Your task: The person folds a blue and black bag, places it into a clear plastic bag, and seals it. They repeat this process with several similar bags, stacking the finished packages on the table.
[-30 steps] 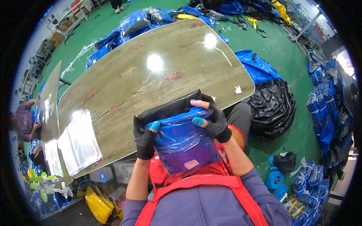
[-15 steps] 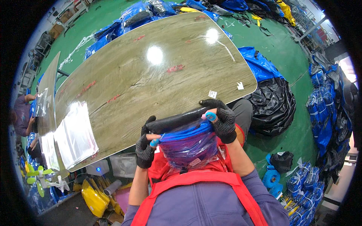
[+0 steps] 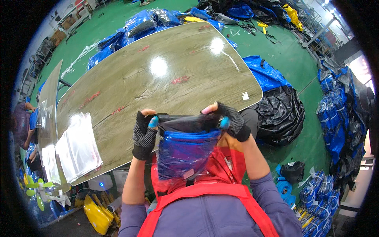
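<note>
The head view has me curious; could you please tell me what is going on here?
The person's gloved left hand and right hand grip a clear plastic bag by its upper corners, with folded blue and black material inside, in front of a red apron. Clear plastic sheets lie on the wood-patterned table ahead, toward its left end.

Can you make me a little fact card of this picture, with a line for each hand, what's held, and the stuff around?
Left hand: dotted black glove, fingertips bare; grips the upper left corner of the clear bag
Right hand: matching glove; grips the bag's upper right corner
Held thing: clear bag with something blue and black inside
Table: brown, wood-look, with red marks
On the table: clear plastic sheets, at its left end
Clothes: red apron
Floor: green, with a black-and-blue bundle right of the table
</note>
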Demonstrator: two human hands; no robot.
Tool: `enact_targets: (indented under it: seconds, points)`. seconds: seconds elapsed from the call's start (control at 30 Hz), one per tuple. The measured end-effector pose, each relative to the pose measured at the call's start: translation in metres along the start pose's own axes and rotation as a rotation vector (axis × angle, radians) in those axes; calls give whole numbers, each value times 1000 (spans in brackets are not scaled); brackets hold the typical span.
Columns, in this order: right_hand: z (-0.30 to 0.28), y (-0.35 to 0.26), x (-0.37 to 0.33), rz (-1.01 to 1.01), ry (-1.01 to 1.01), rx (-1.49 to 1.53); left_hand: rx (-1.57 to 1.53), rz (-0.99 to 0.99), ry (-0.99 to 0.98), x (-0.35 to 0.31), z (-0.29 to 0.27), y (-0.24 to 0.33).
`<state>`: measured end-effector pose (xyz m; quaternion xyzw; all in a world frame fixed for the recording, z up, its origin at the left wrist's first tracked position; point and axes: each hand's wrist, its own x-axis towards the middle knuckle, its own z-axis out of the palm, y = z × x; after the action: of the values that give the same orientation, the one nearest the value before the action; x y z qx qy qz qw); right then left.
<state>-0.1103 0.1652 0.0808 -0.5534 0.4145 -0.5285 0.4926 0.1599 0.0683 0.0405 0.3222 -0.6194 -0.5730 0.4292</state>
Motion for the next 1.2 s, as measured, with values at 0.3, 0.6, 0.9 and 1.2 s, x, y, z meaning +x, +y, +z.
enact_targets:
  seconds: [0.3,0.6,0.9,1.2]
  points:
    - [50,2,9,-82,-130,-1066,-284,-323,-165,-63,-3,-16]
    - [-29,70,33,-60,53,580,-936,-298,-268,-6,28,-5]
    - [-5,4,35,-83,-117,754,-988,-511,-136,-1,21,-13]
    - [20,29,29,-18,560,-99,-89,314,187,22,14,-2]
